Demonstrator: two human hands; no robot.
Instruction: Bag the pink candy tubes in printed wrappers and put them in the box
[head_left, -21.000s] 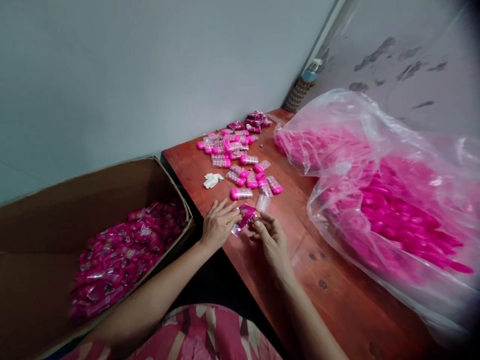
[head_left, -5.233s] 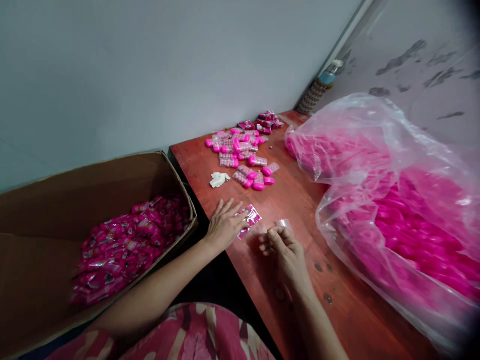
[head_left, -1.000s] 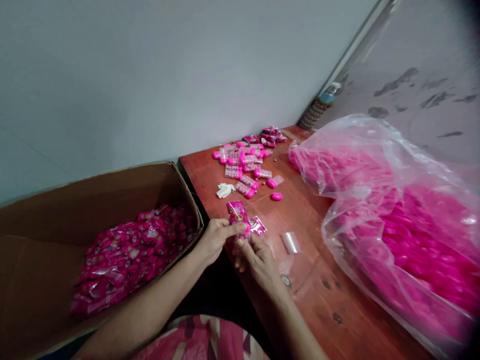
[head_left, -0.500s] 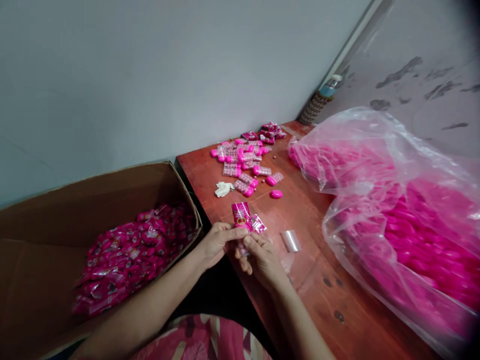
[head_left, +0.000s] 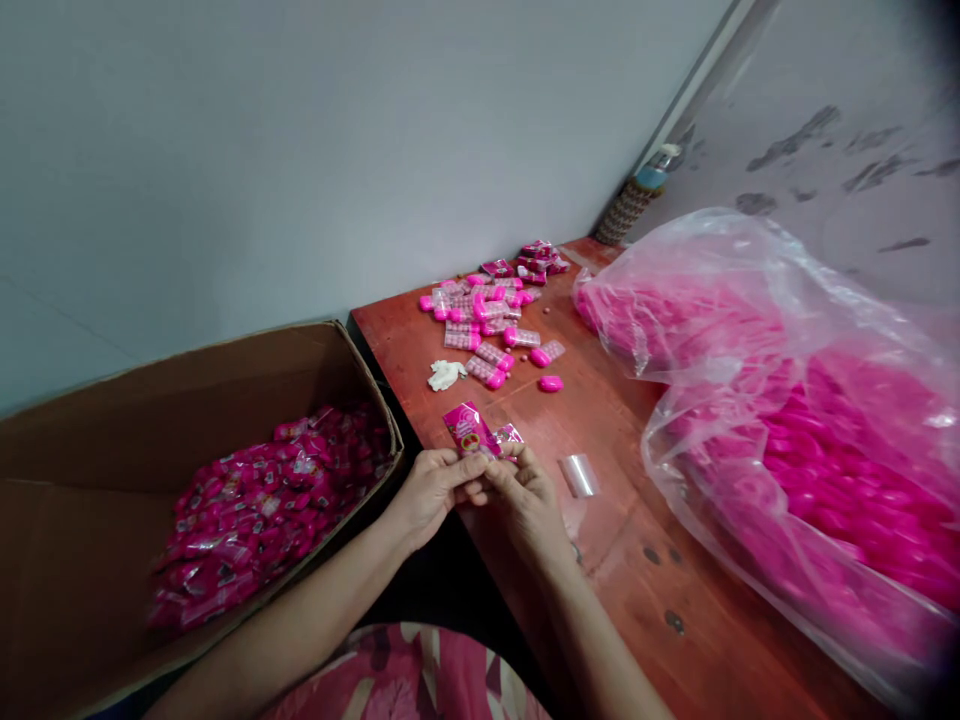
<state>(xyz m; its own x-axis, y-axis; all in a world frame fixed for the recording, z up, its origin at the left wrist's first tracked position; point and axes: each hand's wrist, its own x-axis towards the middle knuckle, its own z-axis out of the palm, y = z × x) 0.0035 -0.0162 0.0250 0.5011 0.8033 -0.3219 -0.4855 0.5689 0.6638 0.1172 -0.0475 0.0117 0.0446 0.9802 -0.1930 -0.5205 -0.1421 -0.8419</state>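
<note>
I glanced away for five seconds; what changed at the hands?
The left hand and right hand came together at the table edge and lifted a pink packet, both pinching it. The clear tube, then at the right hand, lies apart on the table. Cardboard box, plastic bag and capsule pile stayed.

The left hand [head_left: 431, 490] and the right hand [head_left: 529, 500] cover the lower end of the pink sachet [head_left: 465, 432]; its print is too small to read.

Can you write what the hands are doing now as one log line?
left hand: pinches pink packet | right hand: pinches same packet | clear tube: lies on table, beside right hand
</note>
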